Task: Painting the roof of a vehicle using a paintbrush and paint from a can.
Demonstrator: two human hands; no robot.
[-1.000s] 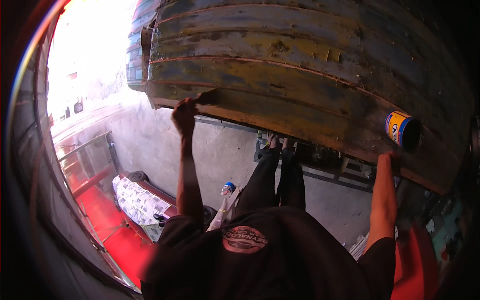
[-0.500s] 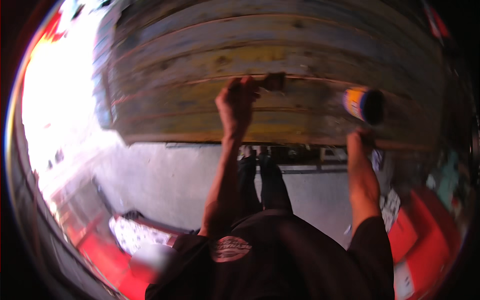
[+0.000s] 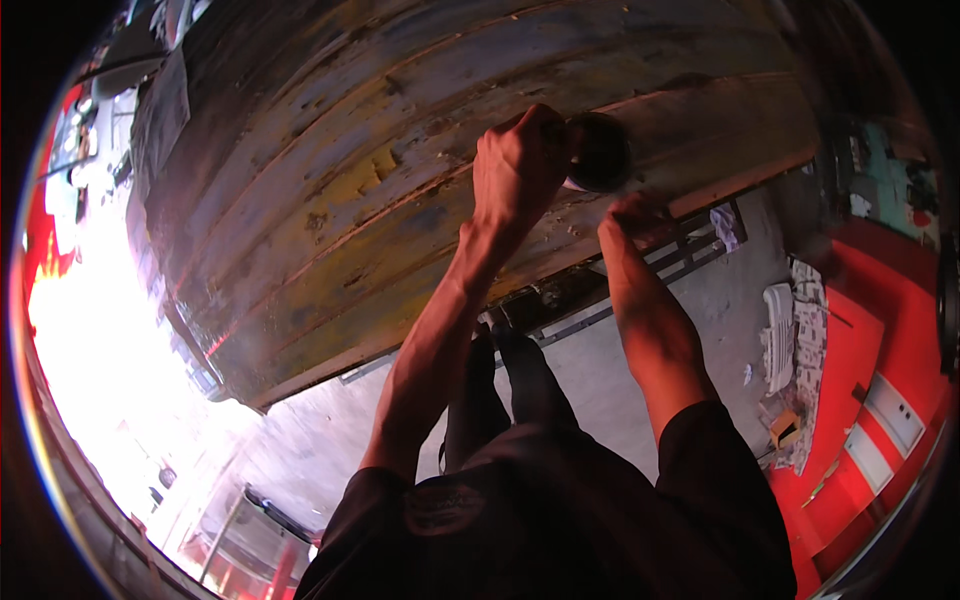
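Note:
My left hand [image 3: 515, 168] is closed in a grip, knuckles up, over the weathered wooden plank table [image 3: 330, 180]. It holds a paintbrush, shown half a second ago and now mostly hidden behind the fingers. Right beside that hand stands a tin can [image 3: 600, 152], its open mouth dark inside; whether the bristles are in it I cannot see. My right hand [image 3: 640, 218] lies in shadow at the table's near edge, just below the can. Its fingers are too dark and smeared to make out.
Rough planks with seams and yellowish, bluish patches make up the tabletop. A metal frame [image 3: 690, 245] runs beneath it, above a grey concrete floor [image 3: 650, 350]. Red furniture [image 3: 850, 320] stands to the right. Bright light floods in at the left.
My view has turned, so the table now slants. My left hand with the paintbrush has moved right, up to the can. The right hand stays by the near edge.

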